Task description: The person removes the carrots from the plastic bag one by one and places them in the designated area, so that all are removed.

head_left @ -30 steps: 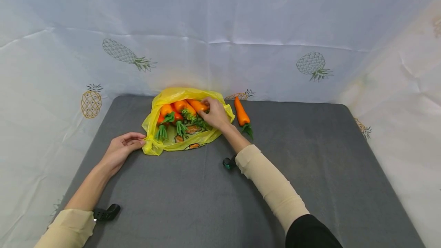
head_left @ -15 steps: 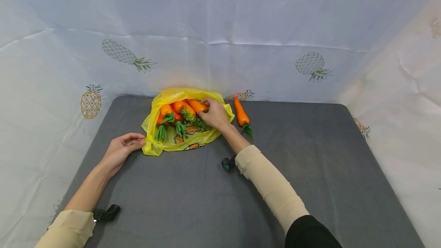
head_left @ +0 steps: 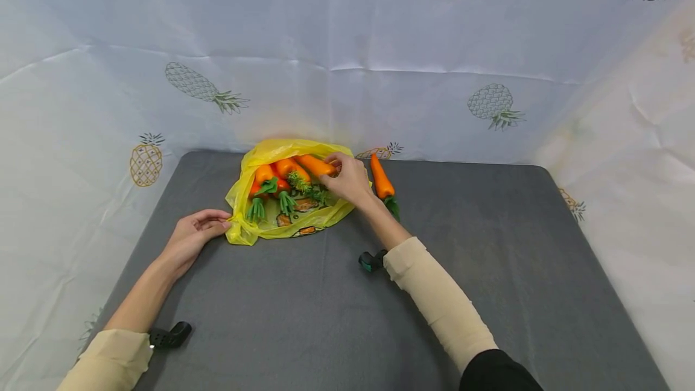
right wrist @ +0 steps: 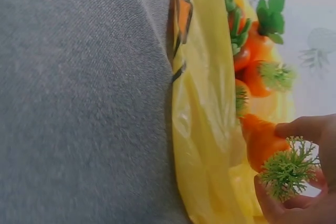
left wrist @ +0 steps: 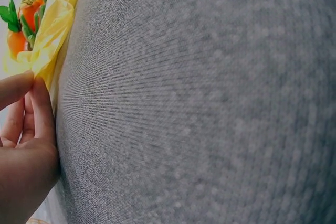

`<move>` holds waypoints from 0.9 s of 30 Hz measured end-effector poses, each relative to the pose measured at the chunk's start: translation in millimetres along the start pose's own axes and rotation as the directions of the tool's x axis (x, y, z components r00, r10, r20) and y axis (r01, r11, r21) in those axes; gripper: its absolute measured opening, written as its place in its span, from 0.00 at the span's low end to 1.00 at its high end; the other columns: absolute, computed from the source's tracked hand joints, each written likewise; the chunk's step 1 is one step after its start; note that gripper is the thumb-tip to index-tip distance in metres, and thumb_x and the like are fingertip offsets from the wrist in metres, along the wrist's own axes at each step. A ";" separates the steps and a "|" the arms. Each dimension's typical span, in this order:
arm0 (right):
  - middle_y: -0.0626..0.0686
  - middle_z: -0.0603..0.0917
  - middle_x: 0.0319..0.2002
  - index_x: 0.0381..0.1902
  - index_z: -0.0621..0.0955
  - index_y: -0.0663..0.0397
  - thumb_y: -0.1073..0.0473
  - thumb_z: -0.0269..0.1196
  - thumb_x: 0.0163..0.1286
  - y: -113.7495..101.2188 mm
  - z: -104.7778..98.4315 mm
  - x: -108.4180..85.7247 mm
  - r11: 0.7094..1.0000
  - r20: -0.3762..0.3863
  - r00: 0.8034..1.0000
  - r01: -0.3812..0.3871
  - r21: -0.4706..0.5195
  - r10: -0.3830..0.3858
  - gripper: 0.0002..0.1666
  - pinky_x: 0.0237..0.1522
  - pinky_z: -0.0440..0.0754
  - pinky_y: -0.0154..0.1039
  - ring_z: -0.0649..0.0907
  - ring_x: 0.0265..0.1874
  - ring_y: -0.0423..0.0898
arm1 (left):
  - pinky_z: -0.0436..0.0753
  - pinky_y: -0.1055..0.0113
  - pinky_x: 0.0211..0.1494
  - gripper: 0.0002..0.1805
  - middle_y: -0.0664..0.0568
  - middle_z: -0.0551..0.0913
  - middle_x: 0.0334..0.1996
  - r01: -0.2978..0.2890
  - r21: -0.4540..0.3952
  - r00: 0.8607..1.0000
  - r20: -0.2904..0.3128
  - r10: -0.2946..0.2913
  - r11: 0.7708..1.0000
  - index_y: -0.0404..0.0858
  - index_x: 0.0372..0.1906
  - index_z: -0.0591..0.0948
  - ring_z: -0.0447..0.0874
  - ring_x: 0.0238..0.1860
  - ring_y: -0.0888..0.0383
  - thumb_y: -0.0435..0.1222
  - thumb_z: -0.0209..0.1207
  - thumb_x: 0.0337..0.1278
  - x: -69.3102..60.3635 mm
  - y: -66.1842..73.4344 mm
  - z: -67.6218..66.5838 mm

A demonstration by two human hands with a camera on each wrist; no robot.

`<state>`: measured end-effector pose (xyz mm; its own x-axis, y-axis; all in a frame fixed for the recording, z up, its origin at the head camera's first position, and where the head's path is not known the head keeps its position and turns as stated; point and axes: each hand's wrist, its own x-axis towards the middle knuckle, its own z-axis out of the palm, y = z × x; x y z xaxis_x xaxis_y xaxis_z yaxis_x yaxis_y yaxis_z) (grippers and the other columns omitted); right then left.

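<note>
A yellow plastic bag (head_left: pixel 326 217) lies open at the back left of the grey table, with several orange carrots with green tops inside. The left hand (head_left: pixel 191 239) pinches the bag's left edge between thumb and forefinger; in the left wrist view that hand (left wrist: pixel 26 129) has the yellow film at its fingertips. Over the bag's right part, the right hand (head_left: pixel 349 180) holds the thick end of a carrot (head_left: pixel 315 165). In the right wrist view, thumb and fingers of the right hand (right wrist: pixel 310 182) are round this carrot (right wrist: pixel 262 142), beside its feathery green top.
Another carrot (head_left: pixel 382 178) lies on the table (head_left: pixel 478 246) just right of the bag, its leaves partly behind the right forearm. A white cloth (head_left: pixel 412 35) with pineapple prints stands behind the table. Each wrist carries a black device (head_left: pixel 171 335).
The right hand has shifted slightly to the right, and the carrot in it has moved the same way. The left hand has stayed at the bag's edge.
</note>
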<state>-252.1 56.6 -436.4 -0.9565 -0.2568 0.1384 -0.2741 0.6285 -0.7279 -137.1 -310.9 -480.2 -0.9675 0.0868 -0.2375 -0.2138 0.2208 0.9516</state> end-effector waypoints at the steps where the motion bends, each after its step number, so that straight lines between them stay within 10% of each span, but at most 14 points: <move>1: 0.61 0.90 0.57 0.62 0.86 0.53 0.55 0.71 0.73 -0.9 -2.4 -1.9 1.000 -0.001 1.000 0.001 0.003 -0.001 0.23 0.58 0.88 0.54 0.89 0.55 0.57 | 0.84 0.79 0.50 0.16 0.70 0.91 0.40 0.002 -0.004 1.000 0.000 -0.002 1.000 0.37 0.60 0.83 0.88 0.44 0.72 0.38 0.67 0.75 0.1 0.2 0.1; 27: 0.60 0.90 0.57 0.60 0.87 0.55 0.56 0.74 0.70 -0.5 -70.3 -53.1 0.992 0.006 1.000 0.012 0.123 -0.012 0.22 0.63 0.88 0.54 0.90 0.54 0.57 | 0.84 0.79 0.50 0.15 0.69 0.91 0.40 -0.021 0.014 1.000 0.013 0.021 1.000 0.35 0.60 0.83 0.88 0.43 0.73 0.38 0.67 0.76 0.6 -0.3 -0.8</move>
<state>-208.2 121.6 -396.2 -0.9524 -0.2692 0.1433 -0.2709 0.5307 -0.8031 -137.7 -311.6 -480.5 -0.9699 0.1038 -0.2201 -0.1915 0.2323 0.9536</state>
